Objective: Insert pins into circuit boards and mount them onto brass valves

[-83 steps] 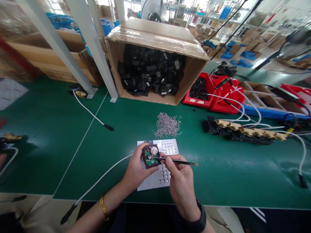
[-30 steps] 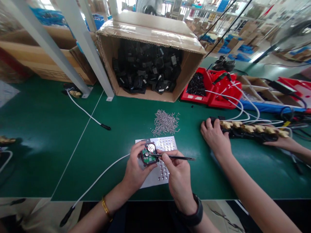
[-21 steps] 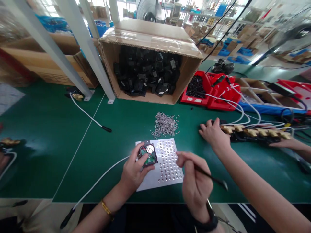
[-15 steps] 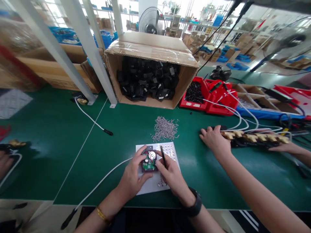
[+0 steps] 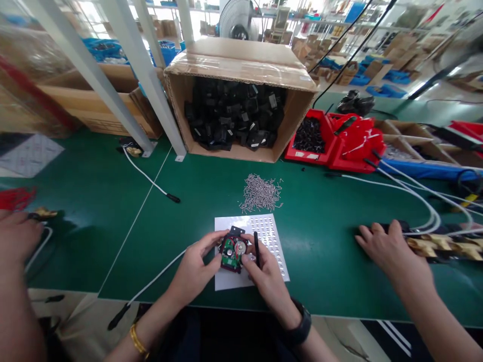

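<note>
My left hand [image 5: 193, 265] grips the left side of a small black housing with a green circuit board [image 5: 228, 262] and a round silver part inside. My right hand [image 5: 270, 275] pinches the housing's right side with thumb and finger. A thin black pen-like tool [image 5: 257, 246] is tucked upright between fingers of that hand; its kind is not clear. Both hands are over a white sheet [image 5: 226, 282] with rows of small silver dots [image 5: 268, 229]. A white cable [image 5: 160, 277] with a black plug runs left from beneath my left hand.
A pile of small metal pins [image 5: 261, 193] lies beyond the sheet. Behind it stands a cardboard box [image 5: 241, 50] of black housings, beside red bins [image 5: 307, 157]. A co-worker's hand [image 5: 396, 256] rests on a row of brass fittings [image 5: 439, 246]; another person's hand [image 5: 17, 236] is at left.
The housing has turned slightly in my hands, and my left fingers have shifted to its side. The right co-worker's hands and brass fittings have moved right. The left person's arm has come further in.
</note>
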### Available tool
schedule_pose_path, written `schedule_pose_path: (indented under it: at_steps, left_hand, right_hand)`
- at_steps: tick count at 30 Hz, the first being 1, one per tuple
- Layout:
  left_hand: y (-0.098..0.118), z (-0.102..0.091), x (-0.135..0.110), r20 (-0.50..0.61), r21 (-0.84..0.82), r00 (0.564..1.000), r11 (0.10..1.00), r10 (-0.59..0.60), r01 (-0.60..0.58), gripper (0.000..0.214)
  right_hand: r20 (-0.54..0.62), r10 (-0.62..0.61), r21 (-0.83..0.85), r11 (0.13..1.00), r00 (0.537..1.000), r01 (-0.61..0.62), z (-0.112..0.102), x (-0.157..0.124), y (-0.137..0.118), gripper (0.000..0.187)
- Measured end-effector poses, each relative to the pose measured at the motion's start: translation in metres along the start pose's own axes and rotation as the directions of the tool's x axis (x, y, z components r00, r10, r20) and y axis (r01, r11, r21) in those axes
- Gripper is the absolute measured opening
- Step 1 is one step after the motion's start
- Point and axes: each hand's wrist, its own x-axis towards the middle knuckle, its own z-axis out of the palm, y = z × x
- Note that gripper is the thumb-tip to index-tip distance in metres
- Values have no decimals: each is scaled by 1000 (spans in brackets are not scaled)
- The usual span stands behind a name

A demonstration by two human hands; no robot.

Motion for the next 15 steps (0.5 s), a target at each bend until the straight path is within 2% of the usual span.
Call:
schedule_pose_path:
  at_steps: [4,8,11,15]
  left_hand:
    - [2,-2,1,10,18,999,999,33,-33,39]
    - [12,-8,6,62,152,990,979,127,-135,43]
    - [23,-10,11,78,241,985,955,157,-171,33]
    - [32,-7,18,64,287,982,940,175,-186,17]
  right_hand:
    - [21,11,19,1000,1000,-12,-4,1,1,37]
    - [66,28,83,996,997,-34,-8,3,4,35]
    - [83,17,98,995,996,-25,-10,5,5,32]
    - [63,-18,25,1000,998,17,-12,9,1,23]
